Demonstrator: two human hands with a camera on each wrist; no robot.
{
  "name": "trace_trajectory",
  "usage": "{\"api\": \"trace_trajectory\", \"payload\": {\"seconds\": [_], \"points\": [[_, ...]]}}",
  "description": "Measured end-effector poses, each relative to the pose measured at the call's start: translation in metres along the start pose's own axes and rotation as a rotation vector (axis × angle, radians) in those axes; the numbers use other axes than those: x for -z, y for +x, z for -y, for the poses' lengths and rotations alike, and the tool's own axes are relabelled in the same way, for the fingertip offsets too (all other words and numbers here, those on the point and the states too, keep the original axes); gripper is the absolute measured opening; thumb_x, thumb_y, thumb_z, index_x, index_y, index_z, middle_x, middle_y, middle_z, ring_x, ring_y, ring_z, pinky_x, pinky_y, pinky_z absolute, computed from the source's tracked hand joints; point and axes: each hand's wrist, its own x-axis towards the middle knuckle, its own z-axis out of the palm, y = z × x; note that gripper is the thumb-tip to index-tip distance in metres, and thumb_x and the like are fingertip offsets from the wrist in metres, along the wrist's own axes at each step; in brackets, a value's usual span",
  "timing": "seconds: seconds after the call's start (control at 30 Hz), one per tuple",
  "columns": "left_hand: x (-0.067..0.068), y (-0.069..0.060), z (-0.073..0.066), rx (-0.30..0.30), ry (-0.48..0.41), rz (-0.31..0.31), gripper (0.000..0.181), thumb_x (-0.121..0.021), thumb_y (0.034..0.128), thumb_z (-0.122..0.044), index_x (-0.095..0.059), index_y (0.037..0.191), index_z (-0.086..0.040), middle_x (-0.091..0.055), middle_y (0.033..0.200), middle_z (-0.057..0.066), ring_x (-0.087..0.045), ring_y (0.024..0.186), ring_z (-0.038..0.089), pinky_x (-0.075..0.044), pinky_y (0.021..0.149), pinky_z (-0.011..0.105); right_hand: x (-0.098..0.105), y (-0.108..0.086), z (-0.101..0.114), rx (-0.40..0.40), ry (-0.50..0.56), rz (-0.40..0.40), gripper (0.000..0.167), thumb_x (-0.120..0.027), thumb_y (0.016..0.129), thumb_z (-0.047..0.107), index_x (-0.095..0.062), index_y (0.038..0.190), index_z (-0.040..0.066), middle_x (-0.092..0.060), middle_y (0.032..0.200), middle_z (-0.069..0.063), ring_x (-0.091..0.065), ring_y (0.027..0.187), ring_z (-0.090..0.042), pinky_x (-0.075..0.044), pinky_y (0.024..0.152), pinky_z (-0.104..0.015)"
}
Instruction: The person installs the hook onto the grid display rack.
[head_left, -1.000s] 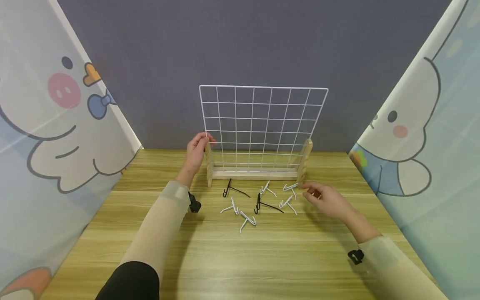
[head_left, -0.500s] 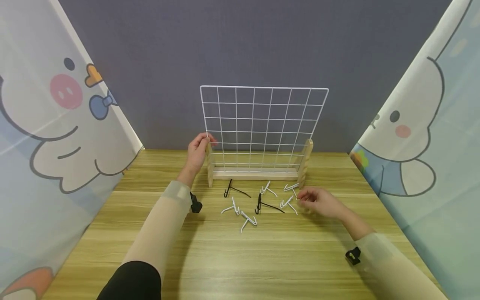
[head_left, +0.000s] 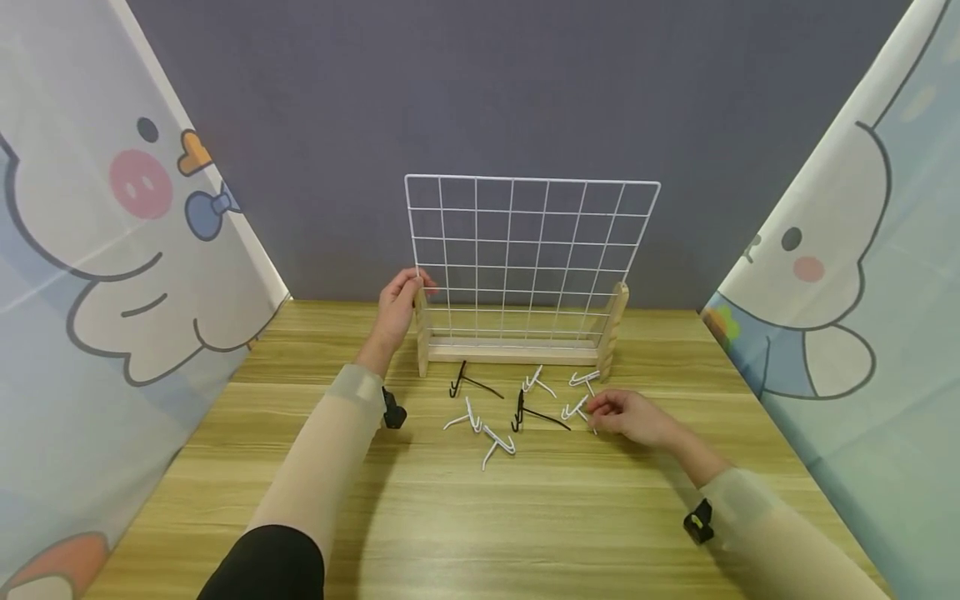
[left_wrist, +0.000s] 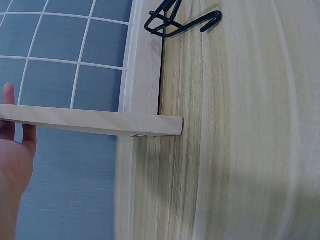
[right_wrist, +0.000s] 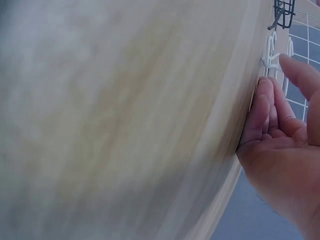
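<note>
At the rack's left end, my left hand (head_left: 393, 312) grips the wooden side post (head_left: 422, 333), thumb in front and fingers behind; the left wrist view also shows this hand (left_wrist: 15, 160) at the post (left_wrist: 90, 120). A white wire grid (head_left: 532, 179) stands upright in the wooden base (head_left: 510, 353). Low over the table, my right hand (head_left: 637, 421) has its bent, relaxed fingertips at the right end of a white hook (head_left: 576, 407). In the right wrist view, a gap separates thumb and fingers of this hand (right_wrist: 280, 150), with white hooks just beyond; contact is unclear.
Two black hooks (head_left: 521, 408) and several other white hooks (head_left: 498, 440) lie before the rack. A dark grey panel (head_left: 525, 83) stands behind the table, with printed cloths (head_left: 832, 350) on both sides.
My right hand has moved down and slightly left, from beside the upper right white hook to the one below it. My left hand keeps its grip on the post.
</note>
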Motion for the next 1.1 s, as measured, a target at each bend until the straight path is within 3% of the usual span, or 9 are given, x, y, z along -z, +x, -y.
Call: {"api": "trace_trajectory", "payload": {"seconds": [0.13, 0.37, 0.6, 0.8, 0.97, 1.03, 1.1], "points": [[-0.001, 0.0, 0.001, -0.012, -0.033, -0.008, 0.031, -0.047, 0.1175, -0.016, -0.063, 0.12, 0.01, -0.074, 0.104, -0.007, -0.074, 0.113, 0.029, -0.06, 0.096, 0.026, -0.004, 0.001, 0.001, 0.0, -0.034, -0.017, 0.029, -0.078, 0.101, 0.014, -0.07, 0.122, -0.004, -0.07, 0.103, -0.01, -0.062, 0.089, -0.011, -0.053, 0.073, -0.019], [-0.003, -0.001, 0.001, -0.024, -0.074, -0.023, 0.029, -0.05, 0.1168, -0.013, -0.061, 0.121, 0.013, -0.075, 0.105, -0.002, -0.074, 0.112, 0.029, -0.061, 0.099, 0.025, -0.007, 0.001, 0.001, -0.003, -0.09, -0.046, 0.025, -0.078, 0.101, 0.014, -0.071, 0.119, -0.002, -0.069, 0.1, -0.008, -0.06, 0.086, -0.01, -0.052, 0.073, -0.019], [-0.005, -0.001, 0.002, -0.021, -0.094, -0.035, 0.03, -0.05, 0.1163, -0.013, -0.06, 0.124, 0.014, -0.075, 0.109, 0.006, -0.073, 0.111, 0.029, -0.061, 0.104, 0.032, -0.006, 0.001, 0.002, 0.0, -0.08, -0.04, 0.023, -0.076, 0.102, 0.012, -0.07, 0.119, -0.003, -0.068, 0.1, -0.009, -0.059, 0.086, -0.01, -0.051, 0.073, -0.019], [-0.003, 0.0, 0.003, -0.039, -0.066, -0.035, 0.031, -0.049, 0.1173, -0.015, -0.061, 0.123, 0.013, -0.076, 0.105, -0.003, -0.074, 0.11, 0.025, -0.061, 0.104, 0.033, -0.008, 0.001, 0.005, 0.026, -0.08, -0.046, 0.022, -0.076, 0.102, 0.01, -0.07, 0.118, -0.004, -0.067, 0.097, -0.008, -0.057, 0.084, -0.01, -0.049, 0.071, -0.019], [-0.003, -0.001, 0.003, -0.034, -0.074, -0.038, 0.03, -0.048, 0.1171, -0.013, -0.06, 0.124, 0.014, -0.076, 0.102, -0.008, -0.074, 0.105, 0.015, -0.057, 0.114, 0.052, -0.01, 0.001, 0.005, 0.018, -0.09, -0.052, 0.02, -0.075, 0.102, 0.008, -0.07, 0.117, -0.004, -0.065, 0.096, -0.005, -0.055, 0.082, -0.009, -0.047, 0.07, -0.019], [-0.004, -0.001, 0.003, -0.033, -0.078, -0.036, 0.029, -0.048, 0.117, -0.012, -0.06, 0.124, 0.014, -0.076, 0.105, -0.001, -0.074, 0.104, 0.014, -0.053, 0.117, 0.059, -0.011, 0.001, 0.005, 0.014, -0.09, -0.054, 0.019, -0.075, 0.102, 0.008, -0.07, 0.116, -0.004, -0.064, 0.095, -0.005, -0.055, 0.082, -0.009, -0.047, 0.07, -0.019], [-0.004, -0.002, 0.003, -0.031, -0.076, -0.038, 0.028, -0.048, 0.1168, -0.012, -0.06, 0.123, 0.013, -0.077, 0.109, 0.01, -0.075, 0.106, 0.019, -0.054, 0.117, 0.057, -0.011, 0.0, 0.005, 0.012, -0.093, -0.054, 0.018, -0.075, 0.101, 0.007, -0.07, 0.116, -0.003, -0.064, 0.095, -0.006, -0.055, 0.082, -0.009, -0.047, 0.07, -0.019]]}}
